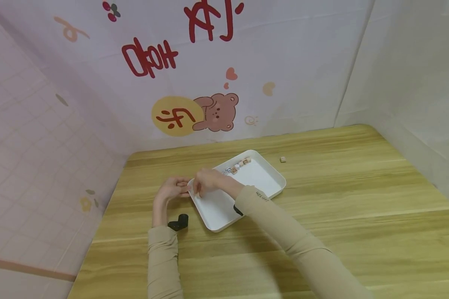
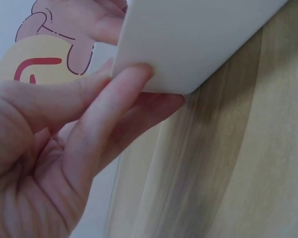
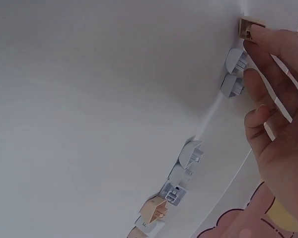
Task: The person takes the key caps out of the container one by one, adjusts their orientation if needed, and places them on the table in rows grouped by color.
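A shallow white tray point(image 1: 218, 214) lies at an angle on the wooden table. My left hand point(image 1: 169, 191) pinches its left corner between thumb and fingers; the left wrist view shows the fingertips on the tray's outer wall point(image 2: 188, 44). Inside that corner, my right hand point(image 1: 208, 181) pinches a tan keycap point(image 3: 243, 29) whose hollow underside shows in the right wrist view. Along the tray's far wall runs a row of white and tan keycaps point(image 1: 234, 170), several lying on their sides. Two white keycaps point(image 3: 232, 85) sit near my right fingertips, a gap away from the others.
One loose keycap point(image 1: 282, 159) lies on the table point(image 1: 344, 178) to the right of the tray. A white cloth point(image 1: 303, 50) with red lettering and a bear print hangs behind the table. A black wrist-camera piece point(image 1: 180, 223) projects beside my left wrist.
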The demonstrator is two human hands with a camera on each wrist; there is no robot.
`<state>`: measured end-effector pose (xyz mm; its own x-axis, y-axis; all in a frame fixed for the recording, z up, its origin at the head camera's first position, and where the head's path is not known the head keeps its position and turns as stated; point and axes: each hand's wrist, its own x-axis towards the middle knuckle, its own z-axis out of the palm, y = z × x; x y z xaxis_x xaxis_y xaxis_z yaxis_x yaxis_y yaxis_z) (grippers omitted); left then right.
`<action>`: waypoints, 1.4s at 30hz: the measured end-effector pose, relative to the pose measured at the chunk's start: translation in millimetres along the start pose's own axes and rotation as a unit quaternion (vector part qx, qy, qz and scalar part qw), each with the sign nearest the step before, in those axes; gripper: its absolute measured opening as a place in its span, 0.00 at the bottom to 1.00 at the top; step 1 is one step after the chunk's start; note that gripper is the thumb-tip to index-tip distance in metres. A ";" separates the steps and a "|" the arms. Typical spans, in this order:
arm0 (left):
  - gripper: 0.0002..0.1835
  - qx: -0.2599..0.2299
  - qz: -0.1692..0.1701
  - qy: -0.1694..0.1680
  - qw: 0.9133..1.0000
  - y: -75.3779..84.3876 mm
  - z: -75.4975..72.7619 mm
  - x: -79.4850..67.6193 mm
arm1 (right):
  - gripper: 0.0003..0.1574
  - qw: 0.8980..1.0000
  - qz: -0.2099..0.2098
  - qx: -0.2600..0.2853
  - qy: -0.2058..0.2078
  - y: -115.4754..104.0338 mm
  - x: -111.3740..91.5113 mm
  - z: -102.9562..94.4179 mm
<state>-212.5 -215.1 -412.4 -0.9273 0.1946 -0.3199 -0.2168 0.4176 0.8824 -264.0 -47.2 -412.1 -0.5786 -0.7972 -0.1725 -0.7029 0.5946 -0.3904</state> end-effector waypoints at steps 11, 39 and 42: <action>0.22 -0.001 -0.016 0.006 1.000 -0.6 1.9 2.0 | 0.13 0.985 -0.031 0.173 -0.003 31.5 -10.7 -12.0; 0.23 -0.025 -0.014 -0.002 1.000 -0.8 1.2 1.0 | 0.22 0.904 0.076 0.355 0.224 159.3 -118.2 -54.3; 0.23 -0.025 -0.016 -0.001 1.000 -0.6 1.4 1.8 | 0.22 0.892 0.102 0.366 0.244 180.0 -141.1 -56.0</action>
<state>-213.6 -213.7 -413.9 -0.9191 0.1833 -0.3488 -0.2615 0.3783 0.8880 -332.0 178.2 -407.4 -0.9004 -0.4333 0.0382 -0.2082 0.3521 -0.9125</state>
